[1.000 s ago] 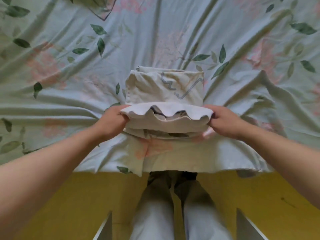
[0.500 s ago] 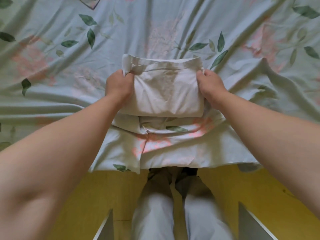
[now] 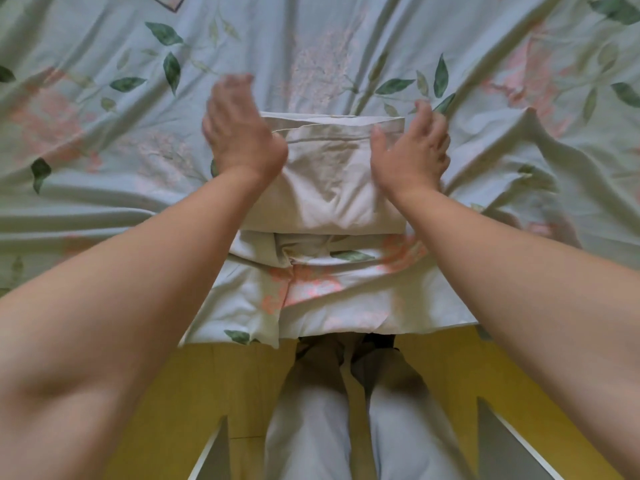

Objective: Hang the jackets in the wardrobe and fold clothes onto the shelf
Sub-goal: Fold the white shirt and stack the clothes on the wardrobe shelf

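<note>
Two open hands flank your folded off-white cloth garment (image 3: 329,174), which lies as a flat rectangle on the pale green bedsheet printed with dark leaves and pink flowers (image 3: 104,140), close to the sheet's front edge.

Look at the edges first. The garment's far edge runs straight, with layered hems showing along it. Its near edge is a rounded fold, sitting just behind a bunched ridge of sheet. The left and right sides are partly covered by your wrists.

Wrinkled sheet stretches wide to the left, to the right and beyond the far edge, so you have room on three sides. The front of the sheet hangs over the yellow floor (image 3: 207,393), and your legs in pale trousers (image 3: 311,427) stand right at that edge. Two grey wedge shapes (image 3: 214,455) sit low on either side of your legs; what they are cannot be told.

Your left hand (image 3: 239,136) is at the garment's far left corner, fingers straight and pointing away from you. It is blurred, and you cannot tell whether it presses the cloth or hovers above it.

Your right hand (image 3: 412,150) is at the right edge, fingers spread and relaxed. The thumb lies over the cloth, and the fingertips reach past the corner onto the sheet. Neither hand grasps anything — both are released.
</note>
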